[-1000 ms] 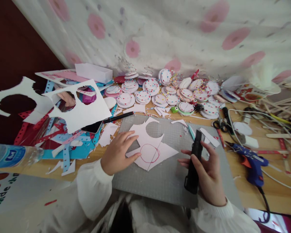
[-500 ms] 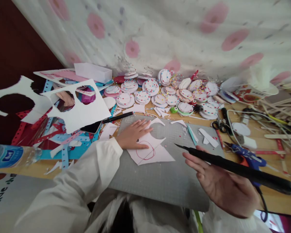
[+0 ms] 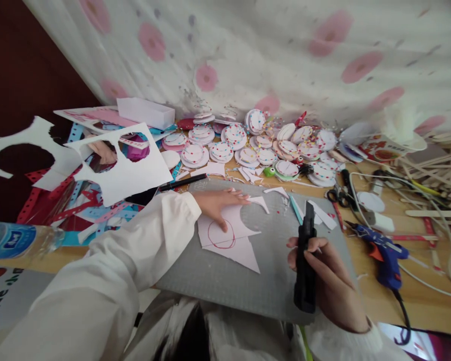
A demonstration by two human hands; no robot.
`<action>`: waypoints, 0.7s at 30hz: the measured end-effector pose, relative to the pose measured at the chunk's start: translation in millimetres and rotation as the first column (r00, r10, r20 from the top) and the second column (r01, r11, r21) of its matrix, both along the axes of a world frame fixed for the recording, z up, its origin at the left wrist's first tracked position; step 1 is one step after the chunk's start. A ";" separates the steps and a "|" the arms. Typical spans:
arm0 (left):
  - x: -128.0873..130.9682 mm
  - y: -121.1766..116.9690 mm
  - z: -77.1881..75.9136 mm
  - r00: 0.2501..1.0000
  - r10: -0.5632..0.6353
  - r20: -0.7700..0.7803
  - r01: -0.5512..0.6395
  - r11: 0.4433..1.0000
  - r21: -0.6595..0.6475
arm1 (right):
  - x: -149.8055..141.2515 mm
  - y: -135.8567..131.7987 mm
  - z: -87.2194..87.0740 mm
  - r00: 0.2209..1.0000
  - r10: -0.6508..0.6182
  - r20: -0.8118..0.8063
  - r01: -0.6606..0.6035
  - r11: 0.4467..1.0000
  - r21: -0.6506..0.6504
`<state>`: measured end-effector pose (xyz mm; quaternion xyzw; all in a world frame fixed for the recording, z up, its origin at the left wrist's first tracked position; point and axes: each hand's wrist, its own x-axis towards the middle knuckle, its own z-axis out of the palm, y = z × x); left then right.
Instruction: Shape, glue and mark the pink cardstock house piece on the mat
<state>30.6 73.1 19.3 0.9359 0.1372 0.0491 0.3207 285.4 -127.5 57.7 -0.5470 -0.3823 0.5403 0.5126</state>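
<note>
My left hand (image 3: 216, 202) lies with fingers spread over the upper edge of a pale pink foam or card piece (image 3: 242, 250). A circle is drawn on that piece in red, with a straight line crossing it. Beneath is a grey cutting mat (image 3: 195, 283). At the mat's right side, my right hand (image 3: 332, 286) grips a black utility knife (image 3: 305, 281), held nearly upright in the view. Whether its blade is out, I cannot tell. Curved offcuts (image 3: 261, 203) lie just beyond the left fingertips, and a teal strip (image 3: 296, 209) lies past the knife.
Several round white layered pieces with coloured dots (image 3: 221, 150) crowd the back. Cut-out white sheets (image 3: 146, 173) and scraps pile up left, near a bottle (image 3: 18, 243). Right are a blue glue gun (image 3: 387, 250), scissors (image 3: 338, 195), cables and wooden sticks (image 3: 443, 170).
The pink piece has turned clockwise under my left hand, which shifted right and away from me. My right hand has swung the knife from pointing left to nearly upright, with fingers now closed around it.
</note>
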 end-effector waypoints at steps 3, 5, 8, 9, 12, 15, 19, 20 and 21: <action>3.0 -3.8 -5.6 0.989 0.146 0.021 -0.148 0.985 0.090 | 2.0 -2.9 -5.8 0.980 -0.004 0.201 -0.018 0.994 0.105; 2.8 -7.1 -11.5 0.962 0.273 0.012 -0.271 0.945 0.181 | 6.5 -1.9 -7.4 0.931 0.030 0.364 -0.098 0.981 0.168; 1.5 -11.5 -20.3 0.932 0.359 0.039 -0.357 0.897 0.262 | 11.6 7.1 -5.3 0.765 0.144 0.628 -0.294 0.945 0.141; 0.9 -12.5 -22.6 0.927 0.370 0.068 -0.374 0.891 0.259 | 11.6 12.4 -3.4 0.666 0.200 0.719 -0.372 0.924 0.087; -1.0 -13.9 -26.5 0.892 0.417 0.176 -0.447 0.874 0.193 | 5.3 34.0 4.1 0.233 0.332 0.914 -0.580 0.802 -0.144; -2.3 -13.5 -27.9 0.865 0.451 0.222 -0.488 0.858 0.160 | -8.3 59.7 13.2 -0.087 0.276 0.957 -0.708 0.659 -0.254; -2.4 -12.0 -29.0 0.868 0.447 0.219 -0.485 0.857 0.173 | -28.6 91.8 23.8 -0.331 0.188 0.925 -0.747 0.547 -0.378; -2.3 -11.7 -29.3 0.868 0.447 0.217 -0.485 0.857 0.173 | -32.9 98.7 25.3 -0.368 0.178 0.913 -0.746 0.529 -0.404; -2.3 -11.5 -29.6 0.868 0.448 0.213 -0.484 0.858 0.172 | -36.7 105.0 26.1 -0.397 0.172 0.902 -0.746 0.511 -0.426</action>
